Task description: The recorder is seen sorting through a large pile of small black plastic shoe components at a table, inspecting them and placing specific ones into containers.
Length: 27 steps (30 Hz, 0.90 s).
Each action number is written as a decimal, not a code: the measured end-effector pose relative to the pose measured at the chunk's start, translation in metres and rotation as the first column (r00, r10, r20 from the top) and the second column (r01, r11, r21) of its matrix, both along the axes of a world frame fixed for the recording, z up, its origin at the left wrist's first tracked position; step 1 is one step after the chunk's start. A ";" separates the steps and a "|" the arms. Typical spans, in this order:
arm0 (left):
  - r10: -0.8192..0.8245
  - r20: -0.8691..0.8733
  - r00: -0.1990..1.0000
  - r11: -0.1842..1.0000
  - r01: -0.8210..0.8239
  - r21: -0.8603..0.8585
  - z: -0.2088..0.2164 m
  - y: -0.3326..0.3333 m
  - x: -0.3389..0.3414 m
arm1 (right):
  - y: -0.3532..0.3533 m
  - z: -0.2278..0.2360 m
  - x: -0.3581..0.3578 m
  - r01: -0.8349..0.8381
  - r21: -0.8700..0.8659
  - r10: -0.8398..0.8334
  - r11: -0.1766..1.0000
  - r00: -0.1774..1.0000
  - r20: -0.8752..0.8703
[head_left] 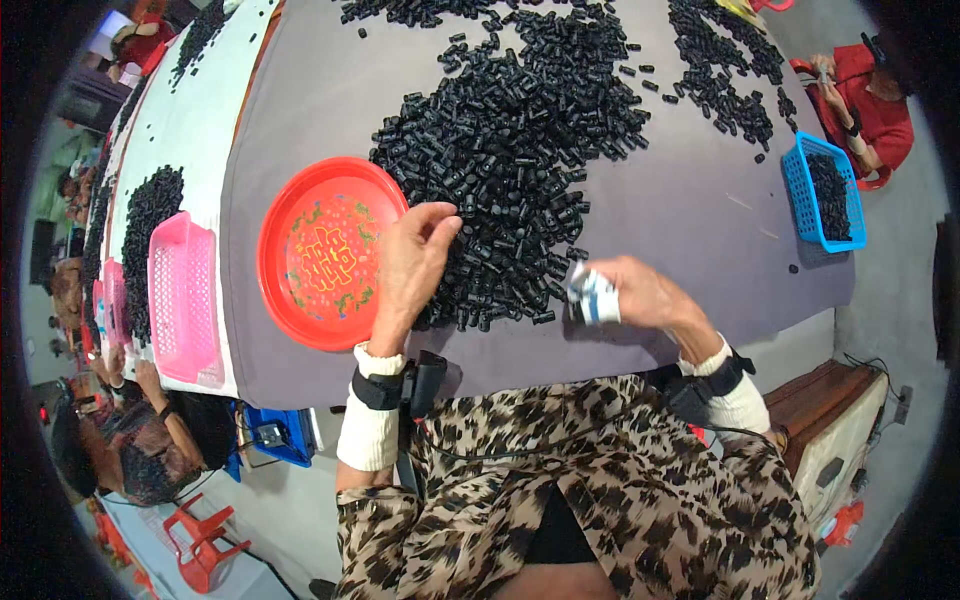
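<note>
The left hand [412,262] is over the near left edge of a heap of small black pieces [510,120], its thumb and index finger drawn close together; I cannot tell whether a piece is pinched between them. The right hand [640,292] is closed around a white-and-blue item [598,300], soft or crumpled in look and slightly blurred, so its exact kind is unclear; its lower end is near the black pieces at the heap's near right edge. The heap fills the space between the 2 hands and spreads well ahead of both, with a few loose pieces lying apart on the grey tablecloth [690,215]. Just left of the left hand is a round red tray [272,275] with a yellow and green pattern inside, its right rim partly hidden behind that hand. Farther left of the same hand, a pink basket [180,300] with perforated walls is beside another bunch of black pieces [152,225] on a white surface. Far to the right of the right hand, a blue basket [803,205] holds more black pieces, and beyond it is a person in red [880,125]. Behind the left hand, at far left, is another person [145,445], with a red stool [205,545] near them.
</note>
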<state>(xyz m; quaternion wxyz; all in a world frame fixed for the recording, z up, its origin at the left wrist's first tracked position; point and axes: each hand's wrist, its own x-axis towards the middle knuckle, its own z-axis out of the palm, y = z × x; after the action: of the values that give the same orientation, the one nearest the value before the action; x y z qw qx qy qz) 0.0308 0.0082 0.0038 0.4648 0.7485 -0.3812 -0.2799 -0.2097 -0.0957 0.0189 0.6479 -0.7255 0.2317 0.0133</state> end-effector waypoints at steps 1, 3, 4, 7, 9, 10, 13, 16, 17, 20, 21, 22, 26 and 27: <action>-0.033 0.139 0.990 0.999 0.036 -0.022 -0.004 -0.005 -0.003 | -0.008 0.001 0.008 0.046 -0.024 -0.045 0.999 0.998 0.033; -0.117 0.274 0.955 0.991 0.132 -0.037 -0.004 -0.014 -0.012 | -0.022 0.010 0.023 0.134 -0.032 -0.136 0.990 0.988 -0.074; -0.156 0.361 0.919 0.982 0.186 -0.047 -0.006 -0.018 -0.016 | -0.028 0.005 0.031 0.137 -0.140 -0.146 0.981 0.988 -0.057; -0.210 0.620 0.756 0.956 0.292 -0.033 -0.006 -0.031 -0.025 | -0.034 0.006 0.046 0.149 -0.344 -0.166 0.927 0.986 -0.021; -0.246 0.614 0.750 0.953 0.302 0.012 -0.007 -0.034 -0.028 | -0.036 0.009 0.051 0.161 -0.184 -0.162 0.970 0.987 0.012; -0.251 0.650 0.718 0.949 0.316 0.019 -0.013 -0.034 -0.026 | -0.035 0.010 0.054 0.164 -0.152 -0.164 0.975 0.986 0.010; -0.247 0.674 0.696 0.946 0.325 0.012 -0.020 -0.036 -0.023 | -0.036 0.006 0.056 0.170 -0.096 -0.173 0.981 0.985 -0.023; -0.238 0.654 0.718 0.947 0.322 -0.009 -0.016 -0.033 -0.016 | -0.038 0.012 0.059 0.196 -0.022 -0.197 0.980 0.978 -0.072; -0.217 0.396 0.892 0.959 0.271 -0.086 -0.010 -0.029 -0.011 | -0.040 0.016 0.062 0.187 -0.026 -0.188 0.982 0.980 -0.066; -0.172 -0.362 0.916 0.978 0.115 -0.174 0.034 -0.019 -0.002 | -0.042 0.042 0.066 0.235 -0.024 -0.232 0.972 0.969 0.080; -0.163 -0.469 0.868 0.967 0.046 -0.250 0.043 -0.012 0.003 | -0.041 0.051 0.074 0.221 -0.027 -0.218 0.975 0.972 0.092; -0.152 -0.458 0.876 0.966 0.034 -0.256 0.052 -0.006 0.007 | -0.039 0.060 0.081 0.198 0.019 -0.199 0.980 0.969 0.145; -0.242 -0.576 0.781 0.913 -0.018 -0.408 0.082 0.009 0.011 | -0.024 0.088 0.103 0.123 0.045 -0.131 0.991 0.937 0.322; -0.261 -0.552 0.792 0.902 -0.004 -0.432 0.086 0.012 0.010 | -0.020 0.091 0.107 0.107 0.022 -0.108 0.994 0.930 0.352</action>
<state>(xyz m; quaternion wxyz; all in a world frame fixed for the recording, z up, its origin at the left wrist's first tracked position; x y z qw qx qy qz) 0.0413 0.0204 0.0896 0.6869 0.4783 -0.3163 -0.4465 -0.1023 -0.1162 0.1098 0.6795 -0.7016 0.1513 -0.1520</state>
